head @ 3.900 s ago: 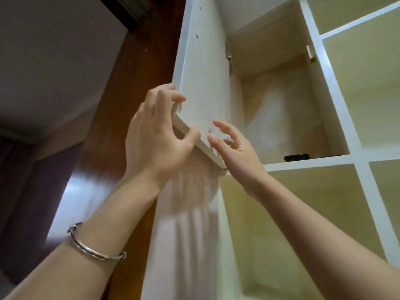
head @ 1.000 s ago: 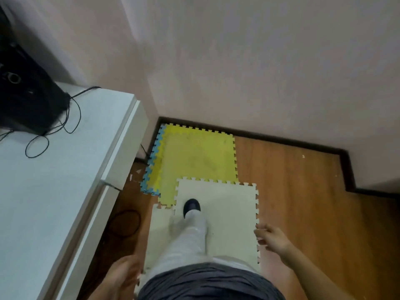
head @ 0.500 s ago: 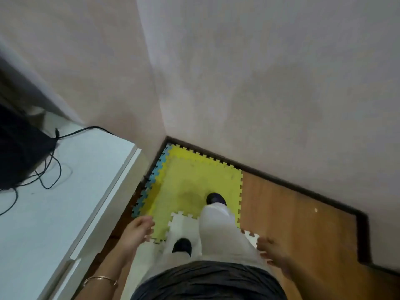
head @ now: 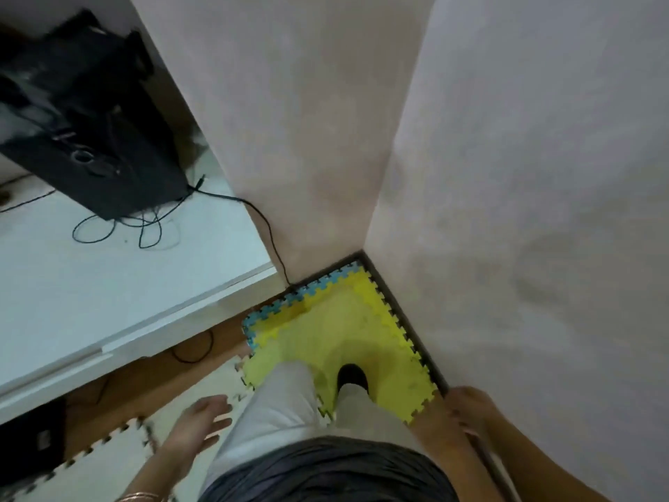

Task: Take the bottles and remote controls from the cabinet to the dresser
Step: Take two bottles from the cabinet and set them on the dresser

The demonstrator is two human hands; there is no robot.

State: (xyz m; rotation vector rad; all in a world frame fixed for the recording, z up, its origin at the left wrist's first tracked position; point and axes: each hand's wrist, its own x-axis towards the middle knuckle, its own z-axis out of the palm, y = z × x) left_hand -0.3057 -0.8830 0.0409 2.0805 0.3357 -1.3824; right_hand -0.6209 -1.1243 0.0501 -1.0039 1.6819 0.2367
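Observation:
I look down at the floor in a room corner. My left hand (head: 201,420) hangs beside my left leg with relaxed fingers and holds nothing. My right hand (head: 470,407) hangs at my right side near the wall, fingers loosely curled, nothing visible in it. No bottle, remote control or cabinet is in view. A white dresser top (head: 90,284) fills the left side.
A black device (head: 83,114) with tangled cables (head: 144,226) sits on the white top. Yellow (head: 344,327) and white foam mats (head: 108,461) cover the wood floor. Walls (head: 525,175) close in ahead and to the right. A dark box (head: 32,436) stands under the white top.
I left the open wall cabinet, and the view dropped to the floor. Over the last second I stepped onto the yellow mat in the corner; both hands swing at my sides.

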